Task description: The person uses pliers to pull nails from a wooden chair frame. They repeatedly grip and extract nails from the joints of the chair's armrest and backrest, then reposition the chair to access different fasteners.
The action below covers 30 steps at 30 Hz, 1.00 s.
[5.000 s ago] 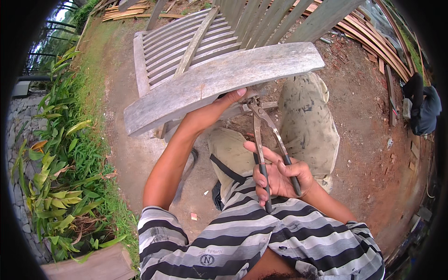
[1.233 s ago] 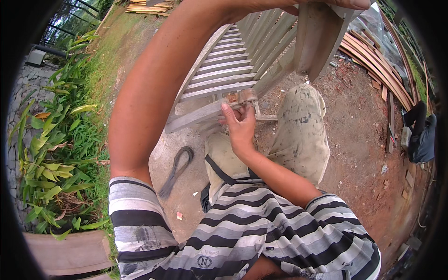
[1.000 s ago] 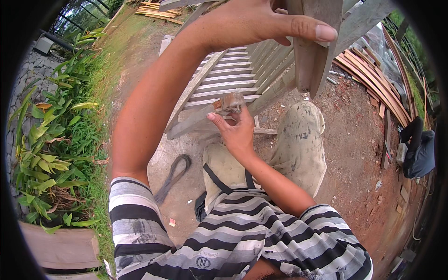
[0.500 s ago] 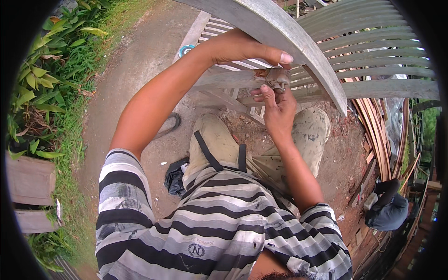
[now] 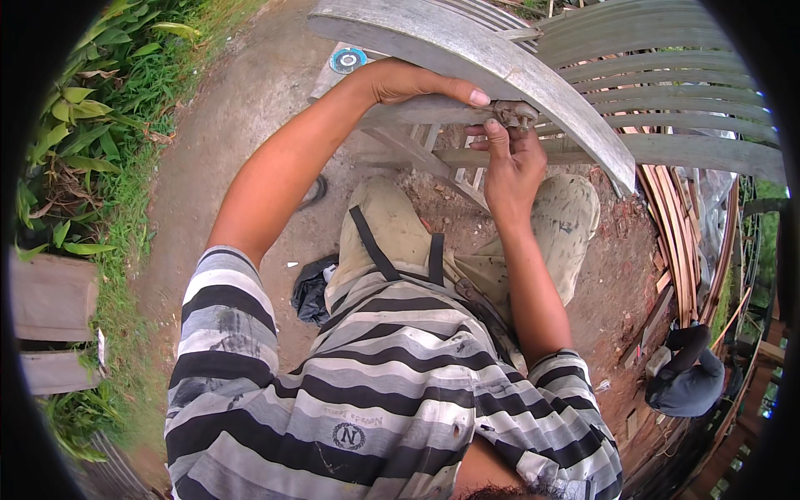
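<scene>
Beneath the curved grey wooden armrest (image 5: 471, 46), a brownish metal bolt (image 5: 523, 122) protrudes, not flush, near the right hand (image 5: 511, 167) and left hand (image 5: 408, 82), whose grips I cannot tell.

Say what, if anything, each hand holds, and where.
Right hand: a worn wooden piece, apparently gripped from below at its end. Left hand: cannot be told; its fingers are mostly hidden beneath the curved armrest.

In front of me, 1 weathered grey armrest (image 5: 479, 50) curves down to the right, just beside 1 worn wooden beam end (image 5: 511, 109) with a stubby bolt (image 5: 523, 122) sticking out.
</scene>
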Motion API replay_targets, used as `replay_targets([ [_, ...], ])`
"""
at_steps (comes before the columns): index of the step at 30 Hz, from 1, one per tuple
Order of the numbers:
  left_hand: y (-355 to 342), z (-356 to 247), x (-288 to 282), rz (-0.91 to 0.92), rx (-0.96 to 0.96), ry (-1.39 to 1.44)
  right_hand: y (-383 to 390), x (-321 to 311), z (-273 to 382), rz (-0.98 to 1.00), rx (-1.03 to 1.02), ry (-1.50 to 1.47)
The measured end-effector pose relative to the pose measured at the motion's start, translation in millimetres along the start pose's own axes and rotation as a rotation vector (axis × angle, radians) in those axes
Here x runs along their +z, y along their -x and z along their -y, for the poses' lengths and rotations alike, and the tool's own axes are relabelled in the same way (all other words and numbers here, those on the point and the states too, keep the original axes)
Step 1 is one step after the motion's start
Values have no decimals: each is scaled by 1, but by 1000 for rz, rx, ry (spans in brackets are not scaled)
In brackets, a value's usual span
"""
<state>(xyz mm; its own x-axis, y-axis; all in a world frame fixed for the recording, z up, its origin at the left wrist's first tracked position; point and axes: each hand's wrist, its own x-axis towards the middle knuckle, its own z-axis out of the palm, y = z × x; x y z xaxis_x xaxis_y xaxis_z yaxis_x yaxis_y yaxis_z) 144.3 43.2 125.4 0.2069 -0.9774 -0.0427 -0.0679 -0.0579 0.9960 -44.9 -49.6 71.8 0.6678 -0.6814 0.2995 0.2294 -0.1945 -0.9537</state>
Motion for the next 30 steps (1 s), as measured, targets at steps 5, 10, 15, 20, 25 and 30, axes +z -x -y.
replay_targets([
  [5,10,-14,8,-101,-218,-420,-2,-6,-8,-3,3,-18],
  [10,53,-5,22,-314,107,-997,-2,-2,0,-13,67,-4],
  [15,74,-67,40,-438,368,-1015,1,7,-9,-94,131,-164],
  [20,13,-91,48,-228,526,-1456,3,22,-31,-195,51,32],
  [25,-28,-92,58,-149,452,-1649,-16,48,-15,-421,-246,-56],
  [30,-61,-69,79,-263,399,-1725,-27,38,-36,-465,-212,-191],
])
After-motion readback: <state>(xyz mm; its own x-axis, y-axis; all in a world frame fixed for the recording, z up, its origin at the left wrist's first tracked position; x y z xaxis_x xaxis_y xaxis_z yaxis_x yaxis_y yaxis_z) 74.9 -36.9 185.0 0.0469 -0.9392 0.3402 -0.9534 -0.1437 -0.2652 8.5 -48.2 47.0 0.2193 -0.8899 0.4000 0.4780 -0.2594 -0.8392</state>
